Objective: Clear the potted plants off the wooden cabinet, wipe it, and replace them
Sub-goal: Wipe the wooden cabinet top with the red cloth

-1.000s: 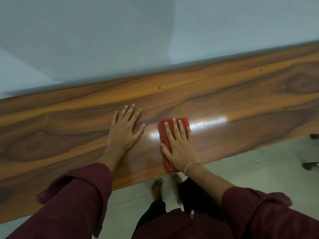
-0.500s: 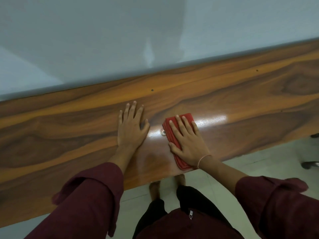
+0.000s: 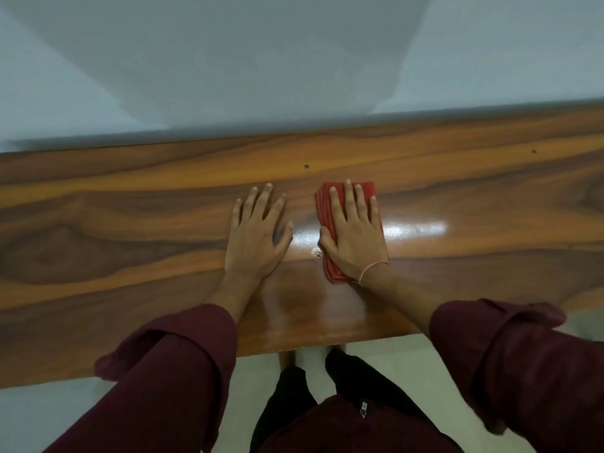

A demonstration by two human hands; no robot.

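Observation:
The glossy wooden cabinet top (image 3: pixel 130 223) runs across the whole view, its back edge against a pale wall. A folded red cloth (image 3: pixel 372 191) lies flat on the wood near the middle. My right hand (image 3: pixel 351 230) presses down on the cloth with fingers spread, covering most of it. My left hand (image 3: pixel 256 233) rests flat on the bare wood just left of the cloth, fingers apart, holding nothing. No potted plants are in view.
The pale wall (image 3: pixel 294 76) rises straight behind the cabinet. Light tiled floor (image 3: pixel 392 361) shows below the front edge, with my legs and feet there. A small shiny speck (image 3: pixel 317 255) sits on the wood by my right thumb.
My right hand has pushed the red cloth away from the front edge toward the wall. My left hand stays flat beside it. The view has turned squarer to the cabinet.

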